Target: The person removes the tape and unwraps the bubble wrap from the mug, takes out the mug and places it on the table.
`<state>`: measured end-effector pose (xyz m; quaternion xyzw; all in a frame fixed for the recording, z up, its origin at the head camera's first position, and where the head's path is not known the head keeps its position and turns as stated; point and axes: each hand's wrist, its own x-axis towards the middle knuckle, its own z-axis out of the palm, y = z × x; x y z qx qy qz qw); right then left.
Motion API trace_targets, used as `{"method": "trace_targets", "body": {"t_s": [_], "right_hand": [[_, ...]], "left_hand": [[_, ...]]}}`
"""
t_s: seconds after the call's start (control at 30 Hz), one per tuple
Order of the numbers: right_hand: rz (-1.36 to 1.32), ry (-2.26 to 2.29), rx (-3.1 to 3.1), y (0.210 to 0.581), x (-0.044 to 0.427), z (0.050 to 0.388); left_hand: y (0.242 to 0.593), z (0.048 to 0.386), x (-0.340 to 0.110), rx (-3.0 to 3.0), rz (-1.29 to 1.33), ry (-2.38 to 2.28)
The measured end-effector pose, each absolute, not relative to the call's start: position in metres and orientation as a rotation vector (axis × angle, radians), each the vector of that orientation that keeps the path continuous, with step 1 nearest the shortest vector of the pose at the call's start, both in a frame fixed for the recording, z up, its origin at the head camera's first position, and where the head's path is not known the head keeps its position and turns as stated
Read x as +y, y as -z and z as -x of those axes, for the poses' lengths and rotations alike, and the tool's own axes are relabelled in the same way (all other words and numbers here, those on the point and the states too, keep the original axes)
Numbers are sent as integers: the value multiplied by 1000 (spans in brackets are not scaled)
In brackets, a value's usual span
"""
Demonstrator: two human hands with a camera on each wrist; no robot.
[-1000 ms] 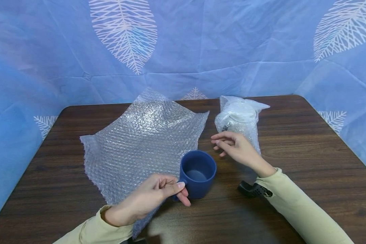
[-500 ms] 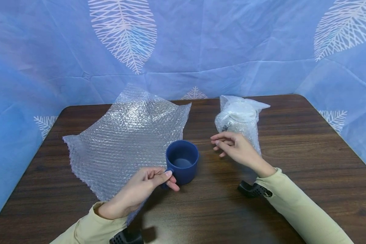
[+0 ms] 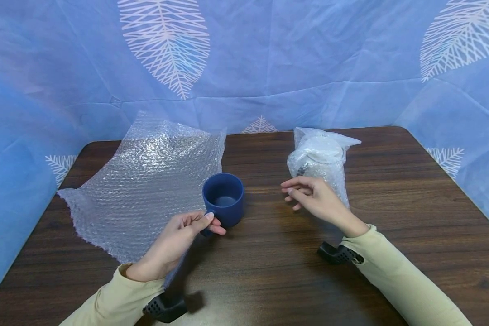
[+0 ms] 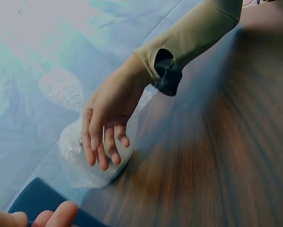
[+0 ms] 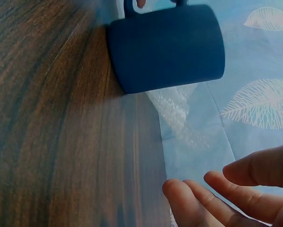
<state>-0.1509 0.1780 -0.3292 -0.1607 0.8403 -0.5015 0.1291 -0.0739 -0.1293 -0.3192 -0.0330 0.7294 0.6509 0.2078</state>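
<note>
A blue mug (image 3: 233, 210) is upright, and my left hand (image 3: 172, 242) grips it by the handle. In the right wrist view the mug (image 5: 167, 49) shows its plain side; its base is at or near the tabletop. A clear bubble wrap sheet (image 3: 142, 181) spreads beneath and behind my left hand, its right edge beside the mug. My right hand (image 3: 315, 199) holds nothing, its fingers loosely bent. It is just in front of a bubble-wrapped bundle (image 3: 319, 151), whose contents are hidden by the wrap.
The dark wooden table (image 3: 391, 203) reaches back to a blue cloth (image 3: 309, 54) with white leaf prints. A dark wrist camera (image 3: 165, 308) hangs under the left sleeve, another (image 3: 338, 253) under the right.
My left hand has moved left and away from me with the mug in its grip. The bubble wrap sheet has slid left along with it. My right hand and the wrapped bundle stay put.
</note>
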Motion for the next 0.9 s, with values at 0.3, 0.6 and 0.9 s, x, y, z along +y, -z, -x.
{"method": "trace_targets", "body": {"t_s": [0.3,0.6,0.9], "right_hand": [[476,1464,2440,330,179,150],[488,1469,2439,332,180,149],[504,1469,2433,332,181,147]], "left_hand": [[325,95,-138,2056,251,-1903],[327,108,-143,2102,266,-1943],[329,119,-146,2135,266,-1903]]}}
